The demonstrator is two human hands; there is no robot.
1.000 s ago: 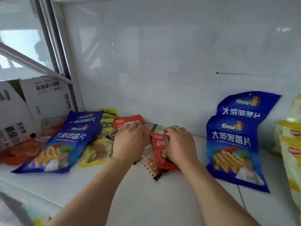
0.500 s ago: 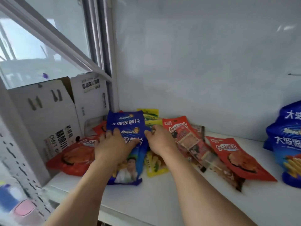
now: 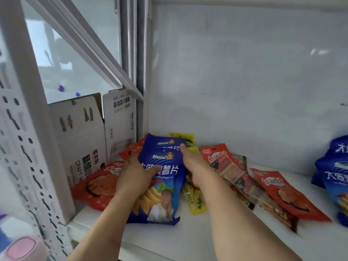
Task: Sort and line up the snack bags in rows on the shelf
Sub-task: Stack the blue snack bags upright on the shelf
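Note:
Two blue potato-chip bags (image 3: 162,176) lie stacked on the white shelf (image 3: 197,240) near its left end. My left hand (image 3: 134,178) grips their left edge, thumb on top. My right hand (image 3: 195,168) grips their right edge, fingers reaching to the upper bag's top. Under and beside them lie red snack bags (image 3: 96,187), yellow bags (image 3: 195,202) and small clear-fronted red packets (image 3: 233,176). Another red bag (image 3: 284,193) lies flat to the right.
More blue chip bags (image 3: 333,172) stand against the back wall at the right edge. White cardboard boxes (image 3: 82,140) sit past the shelf's left end, behind a perforated white upright (image 3: 22,147). A pink-topped object (image 3: 20,248) shows at the bottom left.
My hands left the red packets at mid-shelf and moved left onto the stacked blue chip bags, now gripping both sides. The camera swung left with them.

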